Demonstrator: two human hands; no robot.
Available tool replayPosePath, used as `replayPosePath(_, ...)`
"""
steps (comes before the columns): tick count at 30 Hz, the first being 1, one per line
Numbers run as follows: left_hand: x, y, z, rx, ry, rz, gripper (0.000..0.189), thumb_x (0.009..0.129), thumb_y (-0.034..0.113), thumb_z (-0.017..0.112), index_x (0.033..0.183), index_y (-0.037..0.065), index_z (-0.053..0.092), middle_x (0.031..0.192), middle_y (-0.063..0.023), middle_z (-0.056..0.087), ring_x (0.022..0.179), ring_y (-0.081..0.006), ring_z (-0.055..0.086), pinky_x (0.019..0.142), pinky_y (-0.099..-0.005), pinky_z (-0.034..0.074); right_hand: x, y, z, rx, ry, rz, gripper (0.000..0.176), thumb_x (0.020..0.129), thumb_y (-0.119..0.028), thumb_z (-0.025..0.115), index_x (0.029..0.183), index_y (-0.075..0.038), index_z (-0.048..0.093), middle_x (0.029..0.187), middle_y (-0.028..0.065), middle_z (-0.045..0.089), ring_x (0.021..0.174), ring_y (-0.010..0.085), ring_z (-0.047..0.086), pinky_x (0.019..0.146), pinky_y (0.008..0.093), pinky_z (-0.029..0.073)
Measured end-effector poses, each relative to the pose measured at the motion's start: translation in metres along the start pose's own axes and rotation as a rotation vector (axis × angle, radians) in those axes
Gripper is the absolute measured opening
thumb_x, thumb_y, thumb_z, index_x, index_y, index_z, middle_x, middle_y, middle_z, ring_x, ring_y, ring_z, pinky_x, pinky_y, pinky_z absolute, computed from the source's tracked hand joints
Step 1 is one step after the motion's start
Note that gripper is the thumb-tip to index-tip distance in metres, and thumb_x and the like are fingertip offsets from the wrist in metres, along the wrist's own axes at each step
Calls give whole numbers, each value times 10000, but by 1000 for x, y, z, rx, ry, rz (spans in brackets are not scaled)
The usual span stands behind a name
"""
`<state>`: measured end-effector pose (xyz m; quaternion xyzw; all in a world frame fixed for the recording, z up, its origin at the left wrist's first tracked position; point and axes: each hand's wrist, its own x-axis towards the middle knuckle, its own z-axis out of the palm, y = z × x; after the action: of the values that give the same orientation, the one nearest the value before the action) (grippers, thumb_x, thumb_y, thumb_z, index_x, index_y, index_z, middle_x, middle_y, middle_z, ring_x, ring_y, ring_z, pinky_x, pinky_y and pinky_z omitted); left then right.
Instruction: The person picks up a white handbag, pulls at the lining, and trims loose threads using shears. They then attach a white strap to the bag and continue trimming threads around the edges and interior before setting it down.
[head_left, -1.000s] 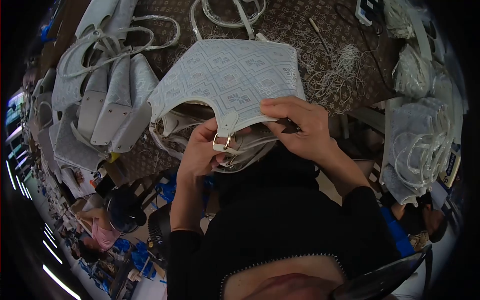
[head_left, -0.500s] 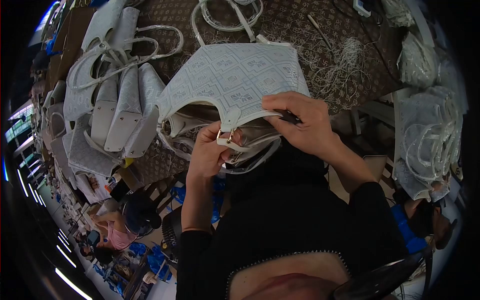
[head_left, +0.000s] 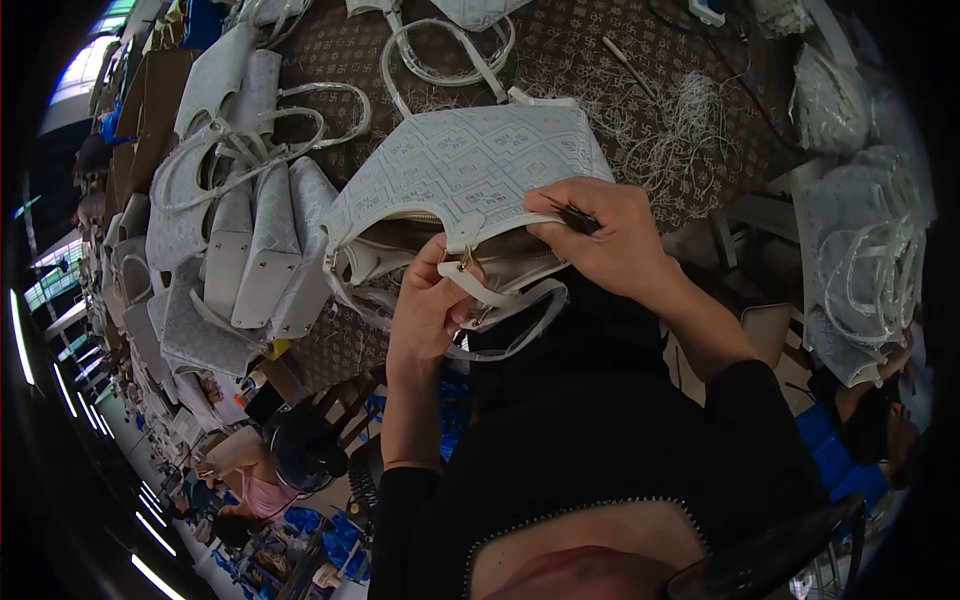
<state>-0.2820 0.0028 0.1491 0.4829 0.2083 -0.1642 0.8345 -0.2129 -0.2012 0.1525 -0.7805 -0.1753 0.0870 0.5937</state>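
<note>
A white patterned handbag (head_left: 480, 150) lies tilted on the brown patterned cloth, its zipped opening facing me. My left hand (head_left: 432, 305) is closed on the white strap by the gold buckle at the bag's opening. My right hand (head_left: 605, 235) pinches the bag's edge between thumb and fingers, and a thin dark tool (head_left: 572, 214) shows in the same hand. The tool's tip is too small to make out. A clear-wrapped handle (head_left: 530, 335) hangs below the opening.
Several white handbags (head_left: 245, 240) stand at the left. Cut threads (head_left: 700, 115) and a light-handled tool (head_left: 628, 65) lie on the brown cloth (head_left: 560, 50). Plastic-wrapped bags (head_left: 860, 260) hang at the right. People sit at the lower left and far right.
The view has shifted slightly, so the surroundings sit further right. The thin dark tool in my right hand has changed its angle. Both hands keep their hold on the bag.
</note>
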Motion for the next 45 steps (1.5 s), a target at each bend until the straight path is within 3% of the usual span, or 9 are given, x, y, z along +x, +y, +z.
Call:
replayPosePath(3, -1, 0, 5, -53, -31, -17, 287, 806, 114, 626, 1067, 23, 548, 718, 1, 586, 430, -3, 407, 368, -132, 305, -4, 6, -2, -20, -20, -30, 226, 715, -2, 666, 940, -1, 643, 853, 91, 653, 668, 79, 580, 573, 207, 456)
replayPosePath(5, -3, 1, 10, -99, -43, -103, 255, 819, 120, 615, 1051, 29, 559, 719, 13, 574, 461, 2, 415, 395, -130, 313, -8, 11, -3, 24, -11, -40, 214, 705, -14, 673, 916, -27, 638, 859, 114, 646, 727, 196, 639, 615, 258, 497)
replayPosePath(12, -8, -20, 7, -23, -36, -184, 185, 816, 134, 627, 958, 18, 603, 734, 16, 577, 460, 13, 387, 392, -133, 283, -24, 26, -7, -117, -86, -208, 285, 648, 58, 649, 917, -35, 657, 971, 121, 650, 790, 182, 649, 626, 234, 502)
replayPosePath(17, -11, -37, 8, 31, -96, -209, 168, 810, 112, 633, 951, 20, 631, 797, 3, 618, 631, -23, 536, 555, -158, 430, -35, 44, -7, -159, -147, -312, 279, 653, 62, 640, 911, -43, 654, 969, 121, 650, 778, 188, 651, 607, 238, 509)
replayPosePath(20, -13, -41, 4, 72, -119, -307, 176, 815, 115, 629, 964, 22, 635, 806, -5, 630, 716, -49, 571, 639, -186, 460, -39, 48, -8, -169, -153, -363, 269, 658, 63, 639, 903, -47, 649, 966, 124, 649, 761, 186, 653, 601, 237, 512)
replayPosePath(39, -12, -52, -3, 167, -198, -290, 152, 833, 126, 591, 916, 5, 633, 759, 5, 620, 656, -40, 544, 585, -186, 434, -44, 55, -6, -135, -144, -349, 260, 615, 65, 661, 852, -42, 657, 921, 116, 656, 719, 204, 661, 571, 247, 534)
replayPosePath(42, -12, -55, -4, 256, -160, -241, 166, 825, 126, 595, 914, -11, 624, 733, -11, 619, 631, -46, 547, 567, -197, 437, -46, 54, -7, -135, -178, -321, 254, 622, 62, 659, 854, -42, 658, 923, 119, 656, 735, 213, 662, 590, 257, 535)
replayPosePath(44, -13, -44, -2, 573, -110, -226, 181, 821, 135, 595, 907, -24, 615, 720, -32, 623, 602, -60, 555, 544, -210, 440, -47, 54, -9, -148, -180, -333, 246, 634, 56, 658, 861, -39, 656, 926, 123, 655, 745, 219, 662, 603, 262, 535)
replayPosePath(45, -15, -35, 0, 569, -94, -280, 183, 823, 134, 589, 911, -25, 614, 724, -41, 626, 589, -70, 558, 537, -215, 442, -47, 54, -9, -169, -178, -334, 238, 646, 50, 657, 867, -37, 654, 928, 127, 654, 755, 224, 661, 616, 267, 535)
